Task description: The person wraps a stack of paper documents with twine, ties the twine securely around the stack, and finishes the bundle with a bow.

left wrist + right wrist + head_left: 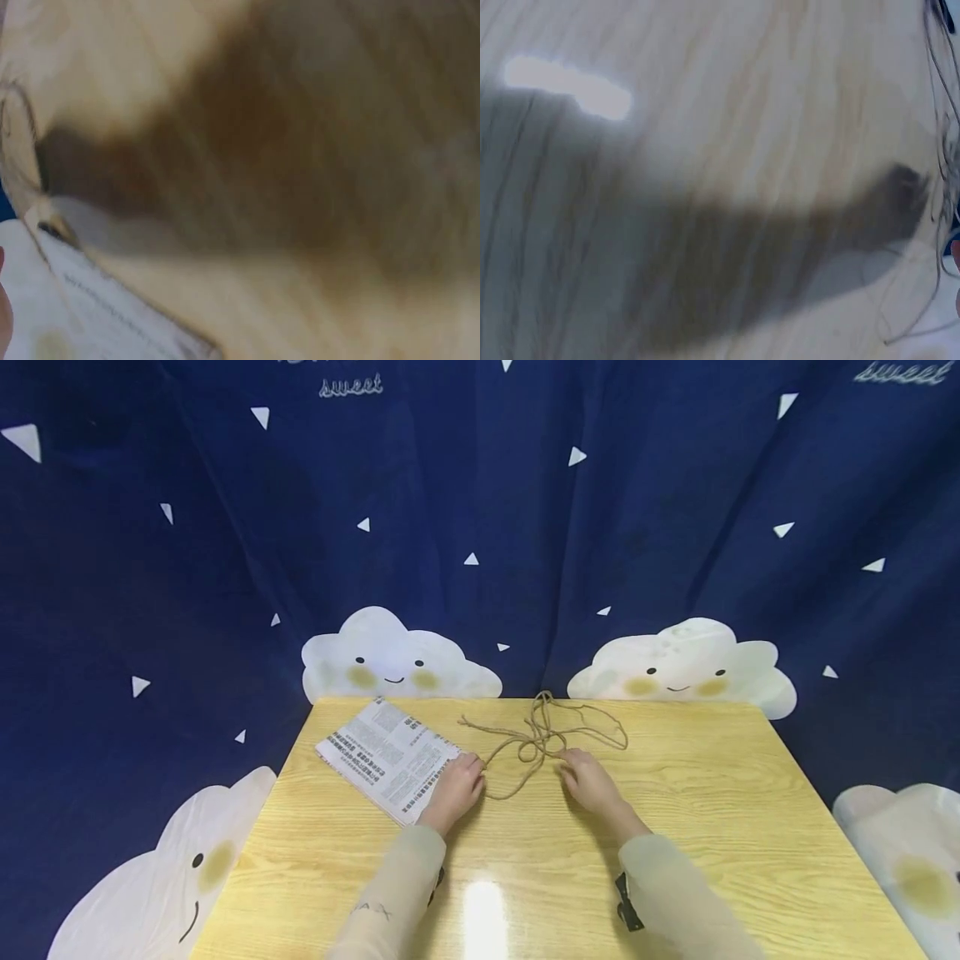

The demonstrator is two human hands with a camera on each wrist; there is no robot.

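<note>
Rope (540, 745) lies in a loose tangle on the tabletop (697, 793), far side, near the middle, just right of the folded paper (390, 756). One bight reaches the far edge, another loop runs out right, a free end points left.

Your left hand (456, 785) is curled, looks to pinch the left-hand loop, and overlaps the paper's right corner. Your right hand (591, 783) is curled too, seems to pinch the near right side of the tangle. Wrist views barely catch your fingers, so can't tell how firm either grip is.

Handling, my read: light, limp, rough-fibred. Shouldn't slip or break; can't be pushed, only pulled. Snagging's the main risk. Take single strands or the free end by fingertip; avoid yanking the crossings. Paper's thin, creases easily: hold it flat-palmed or by the fold.
</note>
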